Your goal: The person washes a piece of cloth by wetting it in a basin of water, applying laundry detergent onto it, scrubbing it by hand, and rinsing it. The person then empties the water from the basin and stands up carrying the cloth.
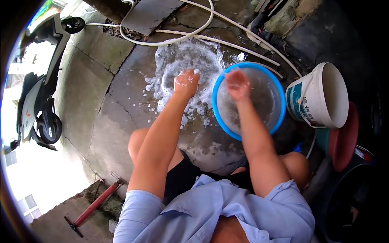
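"Left arm?"
"I've got it stretched forward, bare left hand over white bubbly foam on grey concrete ground; fingers curled, grip can't tell."
"Right?"
"Bare right hand, at the far-left rim of the round blue-rimmed basin beside the foam; fingers blurred, can't tell."

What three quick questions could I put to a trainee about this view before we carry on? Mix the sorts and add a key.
1. True or false: the left hand is lathered.

2. Which is nearest the blue-rimmed basin?
A. scooter
B. white bucket
C. red pump

3. Fill the gap: the right hand appears over the basin, while the ground around the left hand is spread with white ____.

Key: 1. True. 2. B. 3. Foam.
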The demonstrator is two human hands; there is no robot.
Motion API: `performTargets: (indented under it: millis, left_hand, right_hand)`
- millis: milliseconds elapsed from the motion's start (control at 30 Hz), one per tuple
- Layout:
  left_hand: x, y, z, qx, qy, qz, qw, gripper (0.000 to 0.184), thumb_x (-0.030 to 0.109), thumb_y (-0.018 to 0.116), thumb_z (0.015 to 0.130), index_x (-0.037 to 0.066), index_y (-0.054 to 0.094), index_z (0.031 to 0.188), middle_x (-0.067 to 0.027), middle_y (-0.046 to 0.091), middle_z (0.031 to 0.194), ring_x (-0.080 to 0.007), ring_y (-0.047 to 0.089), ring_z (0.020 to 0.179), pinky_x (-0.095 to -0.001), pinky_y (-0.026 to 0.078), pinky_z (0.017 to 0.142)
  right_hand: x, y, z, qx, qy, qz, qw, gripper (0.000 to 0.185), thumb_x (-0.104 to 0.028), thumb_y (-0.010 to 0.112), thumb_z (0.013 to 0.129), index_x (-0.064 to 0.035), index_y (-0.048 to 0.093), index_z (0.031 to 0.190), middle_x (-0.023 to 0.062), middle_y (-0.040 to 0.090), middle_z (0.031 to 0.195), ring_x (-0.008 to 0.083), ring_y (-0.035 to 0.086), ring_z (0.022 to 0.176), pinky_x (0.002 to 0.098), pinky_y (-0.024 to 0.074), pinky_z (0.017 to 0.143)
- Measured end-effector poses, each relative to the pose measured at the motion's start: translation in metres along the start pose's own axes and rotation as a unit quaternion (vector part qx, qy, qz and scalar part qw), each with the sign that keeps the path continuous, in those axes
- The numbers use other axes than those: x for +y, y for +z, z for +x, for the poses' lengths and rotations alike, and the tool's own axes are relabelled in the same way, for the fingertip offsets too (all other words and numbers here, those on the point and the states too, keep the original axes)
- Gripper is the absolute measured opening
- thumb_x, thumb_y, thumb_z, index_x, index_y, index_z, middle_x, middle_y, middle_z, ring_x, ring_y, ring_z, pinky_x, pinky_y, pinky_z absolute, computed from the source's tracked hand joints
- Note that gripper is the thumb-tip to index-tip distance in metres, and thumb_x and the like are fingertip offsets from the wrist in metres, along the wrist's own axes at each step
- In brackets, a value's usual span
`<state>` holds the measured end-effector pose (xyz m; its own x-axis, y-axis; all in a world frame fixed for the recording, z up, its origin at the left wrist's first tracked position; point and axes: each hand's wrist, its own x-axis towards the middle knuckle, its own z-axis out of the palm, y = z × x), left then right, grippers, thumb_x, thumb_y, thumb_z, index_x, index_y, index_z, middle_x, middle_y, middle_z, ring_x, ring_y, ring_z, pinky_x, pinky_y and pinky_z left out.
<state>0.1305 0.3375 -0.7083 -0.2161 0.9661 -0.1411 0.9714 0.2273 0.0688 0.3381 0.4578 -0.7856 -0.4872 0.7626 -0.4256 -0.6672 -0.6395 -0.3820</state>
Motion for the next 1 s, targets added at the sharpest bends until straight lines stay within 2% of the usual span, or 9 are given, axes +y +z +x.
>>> performTargets:
  millis: [133, 333, 533, 600, 700, 800, 833, 867, 1000]
  left_hand:
    - [0.001, 0.038, 0.023, 0.016, 0.069, 0.037, 0.997, 0.024, 0.025, 0.070, 0.085, 0.016, 0.070, 0.107, -0.0089, 0.064, 0.116, -0.0307, 0.062, 0.111, -0.0442, 0.055, 0.087]
    - [0.008, 0.026, 0.020, 0.128, 0.051, 0.088, 0.987, 0.026, 0.025, 0.069, 0.082, 0.021, 0.073, 0.107, -0.0076, 0.066, 0.116, -0.0306, 0.061, 0.112, -0.0422, 0.054, 0.090]
    - [0.001, -0.025, 0.015, -0.014, -0.094, -0.197, 0.976, 0.029, 0.028, 0.072, 0.082, 0.020, 0.074, 0.110, -0.0100, 0.065, 0.126, -0.0315, 0.065, 0.110, -0.0391, 0.055, 0.087]
    - [-0.014, -0.016, 0.019, -0.018, -0.184, -0.368, 0.911, 0.028, 0.026, 0.072, 0.084, 0.018, 0.074, 0.111, -0.0109, 0.066, 0.125, -0.0310, 0.068, 0.104, -0.0397, 0.055, 0.084]
    - [-0.031, 0.006, 0.022, 0.006, -0.249, -0.705, 0.664, 0.037, 0.024, 0.067, 0.091, 0.006, 0.064, 0.124, -0.0114, 0.069, 0.110, -0.0249, 0.069, 0.089, -0.0397, 0.055, 0.075]
    - [-0.044, 0.009, 0.026, -0.032, -0.278, -0.845, 0.456, 0.023, 0.019, 0.060, 0.097, 0.001, 0.062, 0.112, -0.0095, 0.068, 0.091, -0.0223, 0.066, 0.073, -0.0381, 0.056, 0.067]
    - [-0.044, 0.007, 0.026, -0.042, -0.292, -0.858, 0.421, 0.021, 0.020, 0.060, 0.097, 0.003, 0.062, 0.109, -0.0098, 0.068, 0.091, -0.0229, 0.066, 0.072, -0.0389, 0.056, 0.066]
    - [-0.043, 0.005, 0.026, -0.053, -0.306, -0.868, 0.387, 0.020, 0.022, 0.059, 0.097, 0.004, 0.063, 0.106, -0.0100, 0.068, 0.092, -0.0235, 0.065, 0.071, -0.0398, 0.056, 0.066]
    - [-0.029, -0.007, 0.022, -0.076, -0.273, -0.889, 0.360, 0.028, 0.030, 0.056, 0.098, 0.004, 0.063, 0.107, -0.0087, 0.069, 0.095, -0.0244, 0.067, 0.082, -0.0435, 0.056, 0.074]
  right_hand:
    - [0.043, 0.117, 0.002, -0.378, 0.239, 0.222, 0.866, 0.050, -0.033, 0.043, 0.105, -0.0167, 0.057, 0.060, -0.0047, 0.053, 0.053, 0.0109, 0.053, 0.047, 0.0356, 0.0541, 0.062]
    - [0.059, 0.193, -0.049, -0.327, -0.019, -0.148, 0.933, 0.050, -0.032, 0.047, 0.104, -0.0134, 0.048, 0.058, -0.0008, 0.039, 0.050, 0.0131, 0.035, 0.040, 0.0330, 0.0413, 0.047]
    - [-0.010, 0.058, 0.026, 0.128, -0.282, -0.310, 0.899, 0.031, -0.029, 0.059, 0.096, 0.0000, 0.069, 0.101, 0.0101, 0.066, 0.084, 0.0237, 0.068, 0.063, 0.0299, 0.0525, 0.051]
    - [-0.043, -0.089, 0.077, 0.338, -0.372, -0.640, 0.581, 0.037, -0.036, 0.052, 0.095, -0.0036, 0.069, 0.091, 0.0194, 0.070, 0.095, 0.0372, 0.067, 0.081, 0.0475, 0.0542, 0.076]
    - [-0.064, -0.139, 0.027, 0.464, -0.301, -0.669, 0.498, 0.036, -0.032, 0.050, 0.093, -0.0059, 0.072, 0.102, 0.0199, 0.070, 0.100, 0.0380, 0.065, 0.096, 0.0492, 0.0513, 0.084]
    - [-0.041, -0.138, 0.015, 0.445, -0.173, -0.484, 0.733, 0.032, -0.029, 0.053, 0.091, -0.0048, 0.073, 0.094, 0.0168, 0.072, 0.094, 0.0343, 0.068, 0.088, 0.0480, 0.0530, 0.080]
    - [-0.030, -0.136, 0.024, 0.241, -0.125, -0.180, 0.945, 0.030, -0.028, 0.054, 0.091, -0.0047, 0.074, 0.091, 0.0159, 0.073, 0.090, 0.0325, 0.069, 0.085, 0.0471, 0.0539, 0.077]
    - [-0.016, -0.141, 0.035, -0.007, -0.054, 0.155, 0.986, 0.029, -0.027, 0.055, 0.090, -0.0045, 0.074, 0.087, 0.0150, 0.074, 0.087, 0.0308, 0.070, 0.081, 0.0463, 0.0548, 0.074]
    - [0.008, 0.029, 0.022, -0.248, 0.171, 0.239, 0.923, 0.041, -0.033, 0.054, 0.101, -0.0073, 0.069, 0.072, 0.0117, 0.073, 0.080, 0.0269, 0.072, 0.082, 0.0407, 0.0593, 0.081]
